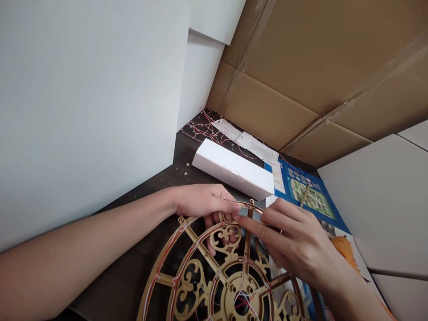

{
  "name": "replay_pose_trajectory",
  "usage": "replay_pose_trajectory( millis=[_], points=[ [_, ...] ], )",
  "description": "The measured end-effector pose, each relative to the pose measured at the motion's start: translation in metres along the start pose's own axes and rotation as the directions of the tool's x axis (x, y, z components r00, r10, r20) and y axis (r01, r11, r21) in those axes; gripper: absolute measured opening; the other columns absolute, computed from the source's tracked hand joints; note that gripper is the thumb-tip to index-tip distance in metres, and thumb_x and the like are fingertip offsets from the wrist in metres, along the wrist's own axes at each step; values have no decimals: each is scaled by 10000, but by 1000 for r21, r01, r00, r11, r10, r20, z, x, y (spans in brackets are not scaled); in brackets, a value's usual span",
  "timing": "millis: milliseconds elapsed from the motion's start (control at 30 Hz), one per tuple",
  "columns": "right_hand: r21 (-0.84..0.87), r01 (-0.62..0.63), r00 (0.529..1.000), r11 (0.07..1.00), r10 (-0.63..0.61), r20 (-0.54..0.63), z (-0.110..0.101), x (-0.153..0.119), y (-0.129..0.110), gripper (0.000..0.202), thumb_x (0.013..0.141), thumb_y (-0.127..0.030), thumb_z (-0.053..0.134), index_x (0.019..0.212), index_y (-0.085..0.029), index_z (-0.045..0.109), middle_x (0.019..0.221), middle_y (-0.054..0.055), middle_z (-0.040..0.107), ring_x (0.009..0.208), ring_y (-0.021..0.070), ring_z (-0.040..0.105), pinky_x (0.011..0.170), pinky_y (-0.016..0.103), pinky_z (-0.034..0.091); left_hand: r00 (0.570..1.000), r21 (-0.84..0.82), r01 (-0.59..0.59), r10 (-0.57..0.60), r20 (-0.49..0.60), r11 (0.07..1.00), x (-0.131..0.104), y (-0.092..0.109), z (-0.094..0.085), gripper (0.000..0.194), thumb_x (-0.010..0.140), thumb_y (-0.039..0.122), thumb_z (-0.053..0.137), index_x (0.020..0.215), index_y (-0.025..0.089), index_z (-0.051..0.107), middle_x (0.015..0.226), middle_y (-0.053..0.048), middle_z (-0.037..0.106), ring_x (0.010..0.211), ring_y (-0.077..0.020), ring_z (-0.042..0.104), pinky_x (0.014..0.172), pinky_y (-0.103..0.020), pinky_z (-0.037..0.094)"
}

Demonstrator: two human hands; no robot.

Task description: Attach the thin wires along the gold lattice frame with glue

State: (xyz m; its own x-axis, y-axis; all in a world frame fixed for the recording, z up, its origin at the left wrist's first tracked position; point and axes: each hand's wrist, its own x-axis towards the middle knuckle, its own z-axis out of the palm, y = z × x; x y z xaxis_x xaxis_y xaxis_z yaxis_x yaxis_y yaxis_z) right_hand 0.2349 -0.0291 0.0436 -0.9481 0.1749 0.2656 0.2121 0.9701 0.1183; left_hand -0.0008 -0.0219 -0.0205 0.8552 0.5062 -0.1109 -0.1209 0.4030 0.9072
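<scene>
Currently, your left hand pinches the far rim of the wooden wheel, which lies near you on the dark table. Your right hand grips a thin stick, fingertips touching that rim.

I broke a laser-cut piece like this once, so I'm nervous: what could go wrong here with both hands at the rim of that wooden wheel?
The wooden wheel is thin fretwork; the left hand and right hand pinching its top rim could snap a spoke or scroll. The red and white wires run along the rim and could snag or pull loose under the fingers. The thin stick in the right hand might catch them too.
</scene>
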Motion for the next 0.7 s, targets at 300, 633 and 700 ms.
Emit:
replay_pose_trajectory(
  millis=[300, 633, 700],
  points=[
    [58, 14, 1000, 998, -14, 2, 2, 1, -1, 306, 991, -38, 511, 1272, -75, 627, 758, 21, 467, 729, 177, 328, 643, 332, 317, 1000, 43, 22, -22, -16, 999, -1, 2, 2, 528, 858, 694, 647, 884, 173, 727, 675, -41, 752, 498, -159, 661, 523, -298, 567],
    [38, 6, 1000, 999, -6, -18, 5, 5, -6, 306, 990, -22, 481, 1253, -64, 632, 755, 26, 436, 728, 181, 312, 640, 340, 296, 999, 60, 41, -39, -37, 997, -1, 3, 1, 463, 927, 613, 607, 911, 167, 732, 732, -55, 766, 533, -165, 676, 552, -308, 567],
    [33, -5, 1000, 999, 5, -18, 5, 6, -7, 315, 985, -12, 482, 1254, -69, 636, 758, 28, 439, 723, 180, 314, 642, 338, 305, 999, 69, 41, -39, -35, 997, -2, 3, 1, 414, 991, 528, 543, 908, 170, 734, 736, -55, 768, 531, -163, 677, 570, -314, 572]
  ],
)
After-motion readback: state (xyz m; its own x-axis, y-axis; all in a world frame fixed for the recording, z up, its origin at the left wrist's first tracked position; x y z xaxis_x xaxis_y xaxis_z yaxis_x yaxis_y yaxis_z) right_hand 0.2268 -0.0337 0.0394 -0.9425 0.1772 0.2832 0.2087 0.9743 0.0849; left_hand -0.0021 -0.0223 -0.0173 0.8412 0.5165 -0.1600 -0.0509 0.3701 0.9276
